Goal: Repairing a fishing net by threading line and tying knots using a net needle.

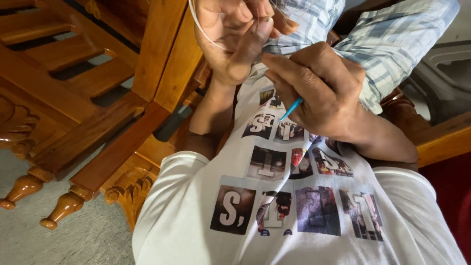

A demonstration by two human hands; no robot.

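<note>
Seen from a head-worn camera looking straight down the wearer's chest, two bare hands work close together above a white T-shirt [304,221] printed with dark photo squares. The left hand [230,39] is raised palm toward the camera, fingers curled loosely inward, with a thin white strand [201,29], thread or fine cord, arcing round its outer edge; the strand looks to be kept taut there, though the top of the hand runs out of frame and where the fingertips pinch it cannot be told. The right hand [319,88] is closed in a fist-like grip, index finger stretched forward toward the left thumb, and from beneath its knuckles a slim blue tool [292,109] pokes out, pointing down toward the shirt; it may be a hook or needle, but its working end is hidden in the hand. The two hands meet just in front of a light blue plaid cloth [387,39], bunched over the lap at the top of the view, and the tight pairing suggests the strand is being fed to the tool near the fingertips. To the left stands carved, polished wooden furniture [98,98] with turned legs resting on a pale speckled floor [49,235]. A strip of red surface [451,196] shows at the right edge. No box, bowl or other container is in sight
</note>
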